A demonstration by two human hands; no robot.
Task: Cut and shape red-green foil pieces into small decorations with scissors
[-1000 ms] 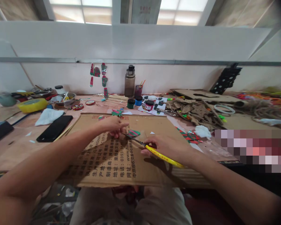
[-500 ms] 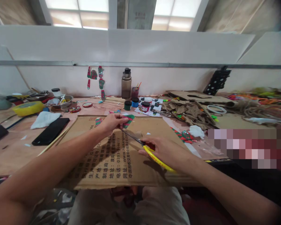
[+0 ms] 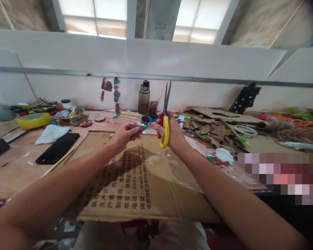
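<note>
Between the fingertips of my left hand (image 3: pixel 123 138) is a small green and red patterned cutout (image 3: pixel 140 128), held above the far part of a printed cardboard sheet (image 3: pixel 167 187). My right hand (image 3: pixel 173 133) grips scissors (image 3: pixel 166 118) with yellow and red handles, the blades pointing up and slightly apart, away from the cutout. A white scrap (image 3: pixel 168 155) lies on the cardboard near my right wrist. Other green and red pieces (image 3: pixel 116 96) are stuck to the wall, and another patterned piece (image 3: pixel 213 159) rests right of the cardboard.
A black phone (image 3: pixel 58 148) and yellow tape roll (image 3: pixel 33 120) lie on the left. A bottle (image 3: pixel 144 99) stands by the wall, with paint jars in front. Brown cut pieces (image 3: pixel 214 130) are heaped at right, beside white wadding (image 3: pixel 224 155) and a white ring (image 3: pixel 245 130).
The scissors have swung from pointing at the cutout to pointing upward, and my right hand has risen. My left hand has turned the cutout. The view has shifted slightly.
</note>
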